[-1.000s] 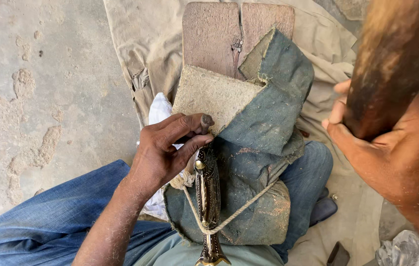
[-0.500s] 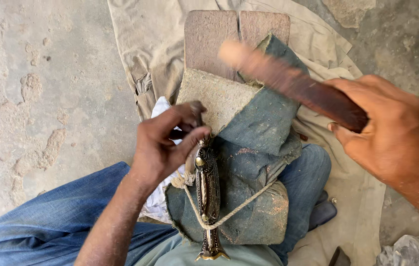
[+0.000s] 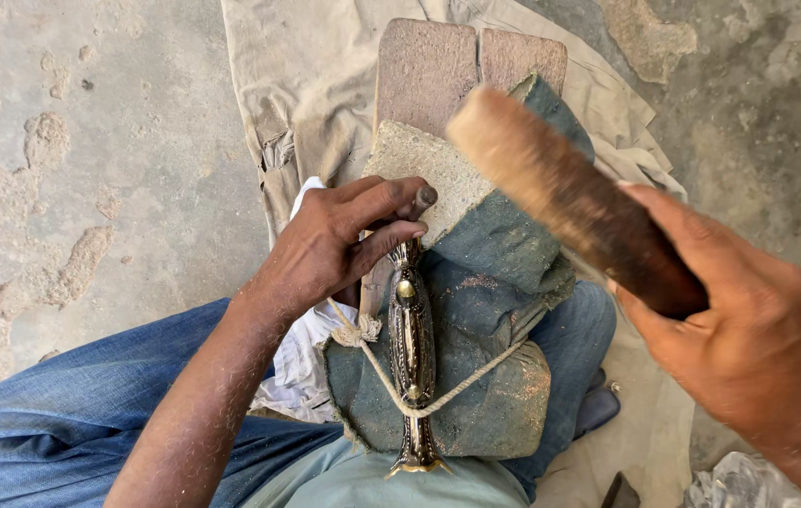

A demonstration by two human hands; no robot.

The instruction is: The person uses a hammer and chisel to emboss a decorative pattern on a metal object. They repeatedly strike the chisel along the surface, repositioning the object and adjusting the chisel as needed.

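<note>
left hand (image 3: 339, 249) clenched on a punch (image 3: 424, 199) above the metal handle (image 3: 412, 362); right hand (image 3: 749, 348) grasping a wooden mallet (image 3: 570, 198), head up-left, just right of the punch.

Rough, pitted grey concrete floor (image 3: 90, 141) in bright daylight; a creased beige cloth sheet (image 3: 297, 103) lies spread across it, perhaps canvas.
</note>
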